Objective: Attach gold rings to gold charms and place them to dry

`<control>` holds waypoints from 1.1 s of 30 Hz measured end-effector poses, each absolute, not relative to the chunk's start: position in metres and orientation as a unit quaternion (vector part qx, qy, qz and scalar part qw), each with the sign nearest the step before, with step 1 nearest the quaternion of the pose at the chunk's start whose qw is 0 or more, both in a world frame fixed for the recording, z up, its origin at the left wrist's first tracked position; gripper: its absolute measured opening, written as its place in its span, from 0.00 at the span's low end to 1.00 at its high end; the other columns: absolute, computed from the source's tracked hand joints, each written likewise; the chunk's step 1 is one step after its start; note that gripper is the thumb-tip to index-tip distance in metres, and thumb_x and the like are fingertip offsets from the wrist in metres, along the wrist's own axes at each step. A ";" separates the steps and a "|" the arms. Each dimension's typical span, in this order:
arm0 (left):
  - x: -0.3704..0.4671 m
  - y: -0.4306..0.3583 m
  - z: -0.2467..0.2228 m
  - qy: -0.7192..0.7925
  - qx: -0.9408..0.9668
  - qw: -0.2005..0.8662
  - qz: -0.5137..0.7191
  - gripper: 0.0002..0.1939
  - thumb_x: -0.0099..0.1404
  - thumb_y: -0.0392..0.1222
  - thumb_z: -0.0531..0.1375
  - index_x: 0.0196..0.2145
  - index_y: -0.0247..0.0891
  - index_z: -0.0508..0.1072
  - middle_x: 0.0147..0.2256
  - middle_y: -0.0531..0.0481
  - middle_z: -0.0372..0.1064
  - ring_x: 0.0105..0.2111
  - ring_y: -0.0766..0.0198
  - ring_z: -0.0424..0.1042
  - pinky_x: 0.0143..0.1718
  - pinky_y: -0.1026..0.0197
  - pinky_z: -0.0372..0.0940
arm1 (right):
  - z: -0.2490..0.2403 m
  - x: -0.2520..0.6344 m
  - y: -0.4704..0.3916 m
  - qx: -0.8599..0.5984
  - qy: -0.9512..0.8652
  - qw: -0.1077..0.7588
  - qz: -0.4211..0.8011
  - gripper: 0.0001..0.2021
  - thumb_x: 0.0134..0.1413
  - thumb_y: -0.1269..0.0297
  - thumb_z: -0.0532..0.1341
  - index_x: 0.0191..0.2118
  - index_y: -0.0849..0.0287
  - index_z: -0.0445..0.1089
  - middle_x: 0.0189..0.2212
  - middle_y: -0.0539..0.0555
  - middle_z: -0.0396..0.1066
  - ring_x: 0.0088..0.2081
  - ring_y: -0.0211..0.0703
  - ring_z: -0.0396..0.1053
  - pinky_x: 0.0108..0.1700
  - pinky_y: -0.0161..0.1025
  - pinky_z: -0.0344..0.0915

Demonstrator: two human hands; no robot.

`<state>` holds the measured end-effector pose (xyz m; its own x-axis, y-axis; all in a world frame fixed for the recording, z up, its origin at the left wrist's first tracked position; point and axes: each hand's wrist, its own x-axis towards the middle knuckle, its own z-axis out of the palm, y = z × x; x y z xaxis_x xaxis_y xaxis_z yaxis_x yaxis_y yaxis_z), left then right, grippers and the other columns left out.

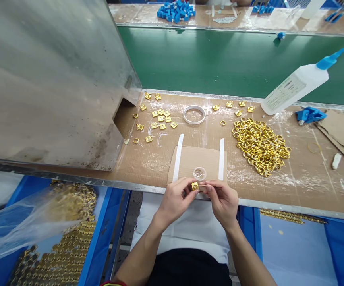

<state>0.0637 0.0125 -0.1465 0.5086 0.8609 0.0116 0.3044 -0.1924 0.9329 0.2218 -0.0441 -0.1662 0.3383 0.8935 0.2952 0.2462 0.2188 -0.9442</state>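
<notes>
Head view: the left hand (176, 198) pinches a small gold square piece (195, 186) between thumb and fingertips, directly above the near edge of the workbench (148, 167). The right hand (226, 199) grips a thin rod (202, 185) between thumb and forefinger; the rod points toward the gold square piece, and whether its tip makes contact cannot be told. The remaining fingers of both hands are curled. A clear round dish (200, 173) sits just beyond the fingertips on a cardboard pad (200, 157), which has a white tape strip along its left and right sides. Beyond the pad lies a white ring (194, 122). Further gold square pieces (161, 118) are spread to the left of this ring, and several more lie to its right. A pile of gold rings (261, 147) occupies the bench right of the pad. Behind the pile, a white bottle (294, 89) with a blue nozzle appears tilted to the right; blue clips (310, 115) lie beside it.
</notes>
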 end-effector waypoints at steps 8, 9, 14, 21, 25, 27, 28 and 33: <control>0.064 0.013 -0.146 0.408 0.713 0.492 0.289 0.10 0.65 0.33 0.62 0.44 0.36 0.78 0.29 0.53 0.73 0.23 0.69 0.66 0.23 0.68 0.60 | -0.166 0.221 -0.046 -0.563 -0.499 0.601 0.270 0.05 0.68 0.62 0.62 0.41 0.54 0.76 0.33 0.54 0.82 0.25 0.40 0.77 0.25 0.33 0.75; 0.064 0.013 -0.146 0.408 0.711 0.494 0.290 0.10 0.65 0.33 0.61 0.44 0.36 0.78 0.29 0.53 0.73 0.23 0.69 0.66 0.23 0.69 0.60 | -0.166 0.221 -0.047 -0.566 -0.498 0.599 0.271 0.06 0.68 0.61 0.62 0.41 0.55 0.76 0.33 0.55 0.82 0.25 0.40 0.77 0.25 0.33 0.75; 0.063 0.014 -0.148 0.409 0.700 0.503 0.301 0.09 0.65 0.34 0.61 0.43 0.36 0.77 0.28 0.53 0.72 0.23 0.70 0.66 0.22 0.69 0.62 | -0.159 0.226 -0.039 -0.578 -0.491 0.614 0.221 0.05 0.68 0.63 0.61 0.40 0.54 0.75 0.32 0.53 0.80 0.25 0.40 0.75 0.25 0.34 0.73; 0.060 0.013 -0.150 0.404 0.683 0.526 0.307 0.10 0.65 0.36 0.61 0.44 0.35 0.78 0.29 0.51 0.73 0.23 0.69 0.67 0.22 0.70 0.64 | -0.148 0.237 -0.013 -0.592 -0.596 0.536 0.089 0.06 0.66 0.69 0.61 0.37 0.54 0.75 0.34 0.54 0.76 0.36 0.44 0.76 0.35 0.39 0.74; 0.059 0.013 -0.150 0.403 0.680 0.532 0.304 0.11 0.65 0.37 0.61 0.45 0.36 0.78 0.30 0.50 0.74 0.25 0.68 0.69 0.24 0.69 0.66 | -0.150 0.234 -0.012 -0.601 -0.620 0.498 0.076 0.09 0.67 0.70 0.59 0.38 0.54 0.76 0.35 0.54 0.75 0.37 0.45 0.76 0.38 0.41 0.75; 0.059 0.013 -0.150 0.406 0.681 0.530 0.300 0.11 0.65 0.37 0.61 0.45 0.37 0.78 0.31 0.49 0.75 0.26 0.67 0.70 0.25 0.68 0.67 | -0.151 0.233 -0.013 -0.604 -0.619 0.495 0.079 0.09 0.67 0.70 0.59 0.38 0.53 0.76 0.34 0.54 0.75 0.37 0.45 0.76 0.38 0.41 0.75; 0.059 0.013 -0.150 0.408 0.682 0.528 0.299 0.11 0.65 0.37 0.61 0.45 0.37 0.78 0.32 0.49 0.75 0.26 0.67 0.70 0.25 0.68 0.68 | -0.151 0.233 -0.014 -0.605 -0.617 0.495 0.085 0.09 0.67 0.69 0.59 0.38 0.52 0.77 0.34 0.54 0.75 0.37 0.46 0.76 0.38 0.41 0.75; 0.059 0.014 -0.149 0.410 0.681 0.531 0.293 0.11 0.65 0.37 0.61 0.44 0.36 0.78 0.31 0.49 0.75 0.26 0.67 0.70 0.25 0.69 0.68 | -0.151 0.234 -0.013 -0.602 -0.603 0.508 0.122 0.09 0.66 0.69 0.60 0.37 0.52 0.77 0.34 0.54 0.76 0.37 0.46 0.76 0.38 0.42 0.76</control>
<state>0.0588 0.0137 -0.1489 0.4930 0.8693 -0.0361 0.2466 -0.0998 0.9640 0.2341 -0.0132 -0.1511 0.2421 0.8512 0.4656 0.6026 0.2441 -0.7598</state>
